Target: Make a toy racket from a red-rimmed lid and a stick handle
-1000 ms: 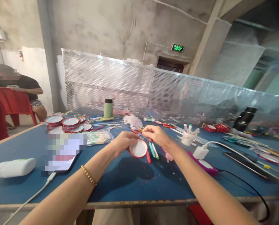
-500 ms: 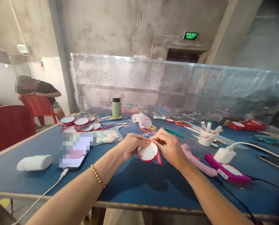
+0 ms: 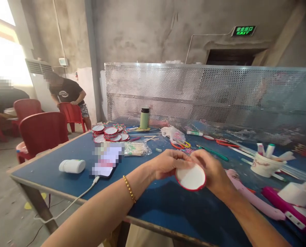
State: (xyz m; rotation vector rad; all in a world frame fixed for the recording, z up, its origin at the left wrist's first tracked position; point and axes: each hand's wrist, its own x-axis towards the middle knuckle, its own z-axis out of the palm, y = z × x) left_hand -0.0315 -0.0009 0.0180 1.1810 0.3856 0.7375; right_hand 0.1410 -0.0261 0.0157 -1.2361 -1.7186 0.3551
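A small round white disc with a red rim (image 3: pixel 191 178) is held just above the blue table (image 3: pixel 65 168) between both my hands. My left hand (image 3: pixel 168 163) grips its left edge with fingers curled round it. My right hand (image 3: pixel 212 168) is closed on its right and top edge. A gold bead bracelet is on my left wrist. A stack of similar red-rimmed discs (image 3: pixel 109 133) lies at the far left of the table.
A phone on a white cable (image 3: pixel 107 160), a white bottle (image 3: pixel 72 166), a bag of wooden sticks (image 3: pixel 137 148), a green flask (image 3: pixel 144 118), a paper cup of pens (image 3: pixel 265 164), a pink tool (image 3: pixel 253 197) and a magenta device (image 3: pixel 286 207) lie about. Red chairs (image 3: pixel 42 132) and two people are at left.
The view has swung left, so everything sits further right. Both hands kept hold of the disc; the right hand has moved from picking at its top to wrapping its right edge.
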